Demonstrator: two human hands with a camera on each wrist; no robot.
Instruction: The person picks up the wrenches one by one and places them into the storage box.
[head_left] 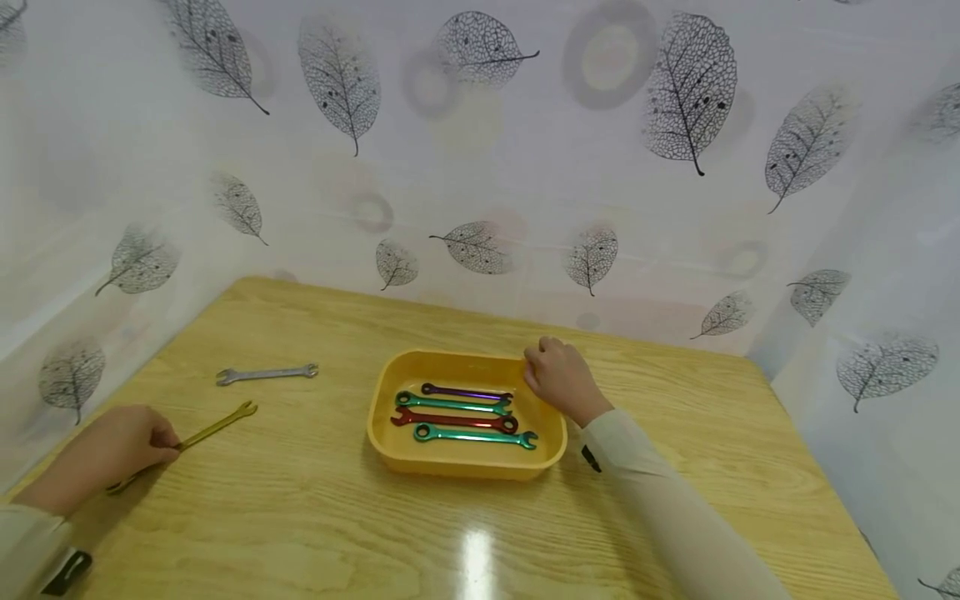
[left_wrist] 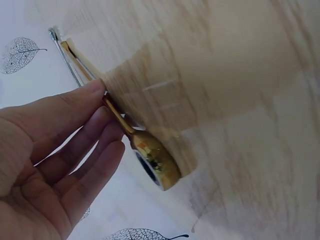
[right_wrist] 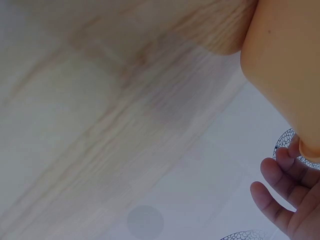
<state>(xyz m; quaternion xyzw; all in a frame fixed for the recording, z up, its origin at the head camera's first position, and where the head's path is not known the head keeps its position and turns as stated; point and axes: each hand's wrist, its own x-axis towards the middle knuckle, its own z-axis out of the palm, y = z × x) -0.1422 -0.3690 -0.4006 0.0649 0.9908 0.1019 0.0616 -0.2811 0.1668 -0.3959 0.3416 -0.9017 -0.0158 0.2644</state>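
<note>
My left hand [head_left: 112, 454] pinches a gold combination wrench [head_left: 217, 427] by its shaft between thumb and fingers, at the left of the table. In the left wrist view the ring end of the gold wrench [left_wrist: 159, 162] points toward the camera. At the right corner of a yellow plastic bin [head_left: 450, 468], my right hand [head_left: 561, 379] grips the rim. Inside the bin lie a purple wrench [head_left: 465, 392], a green wrench [head_left: 453, 404], a red wrench [head_left: 453, 421] and another green wrench [head_left: 480, 436], roughly side by side.
A silver wrench [head_left: 267, 375] lies on the wood-grain table [head_left: 315, 517], beyond the left hand and left of the bin. A white leaf-print curtain [head_left: 480, 192] stands behind the table and along its sides.
</note>
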